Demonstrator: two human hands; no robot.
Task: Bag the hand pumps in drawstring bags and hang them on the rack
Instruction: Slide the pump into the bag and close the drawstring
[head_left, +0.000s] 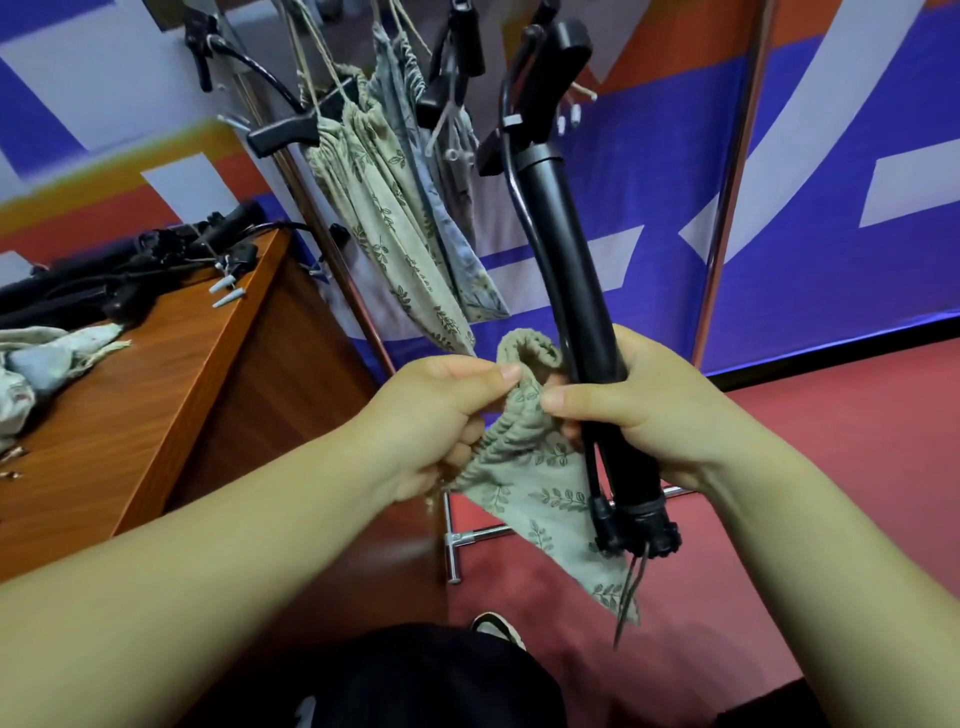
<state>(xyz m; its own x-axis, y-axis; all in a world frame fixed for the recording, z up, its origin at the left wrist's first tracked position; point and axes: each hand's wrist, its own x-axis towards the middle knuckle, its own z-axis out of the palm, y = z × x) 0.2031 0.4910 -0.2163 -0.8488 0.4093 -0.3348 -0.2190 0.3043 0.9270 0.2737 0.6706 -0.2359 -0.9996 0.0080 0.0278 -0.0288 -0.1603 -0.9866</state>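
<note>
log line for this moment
left hand: pinches drawstring bag mouth | right hand: grips hand pump | state: pump not yet bagged

A wooden table (156, 374) bears black hand pumps (78, 280) at its back; crumpled drawstring bags (47, 353) nearer.

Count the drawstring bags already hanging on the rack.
2 plainly visible: a beige leaf-print bag on the left, and a blue-grey bag just right of it, partly overlapped. Bunched fabric behind them may be a third.
</note>
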